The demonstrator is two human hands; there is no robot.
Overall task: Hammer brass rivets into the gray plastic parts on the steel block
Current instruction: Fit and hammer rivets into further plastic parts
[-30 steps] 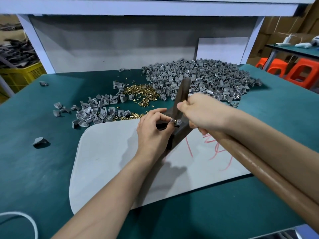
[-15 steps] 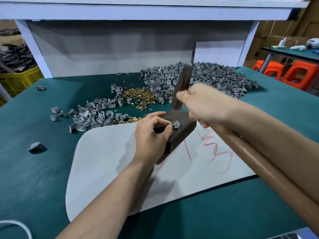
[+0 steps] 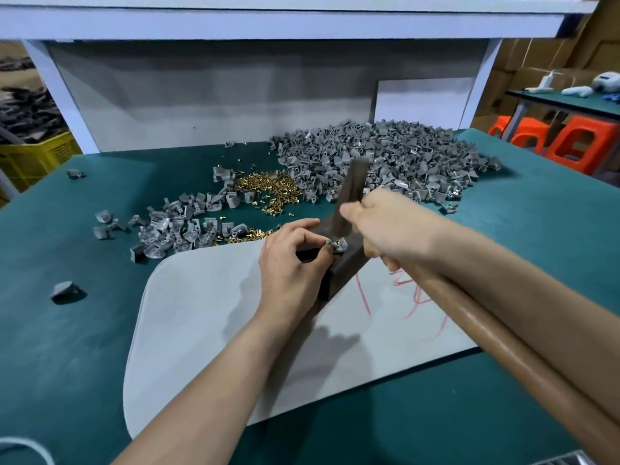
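Since half a second ago my right grip (image 3: 385, 223) and the hammer (image 3: 355, 182) have been dropping back toward the steel block (image 3: 349, 266), and the head is now hanging just above it at 12 o'clock. That grip is wrapping tight round the handle, close up to the head. My left grip (image 3: 295, 263) is pinching the gray plastic part (image 3: 339, 245) between thumb and forefinger, holding it on top of the block. I am not making out the rivet in it. I am judging the part light and stiff, likely to skip under a blow, so I am holding its outer edge, away from the strike spot. The block looks heavy enough to stay put on the white mat (image 3: 201, 313). Loose brass rivets (image 3: 268, 189) are lying at 11 o'clock on the bench (image 3: 67, 330), and the pile of gray parts (image 3: 385, 159) at 12 to 1.
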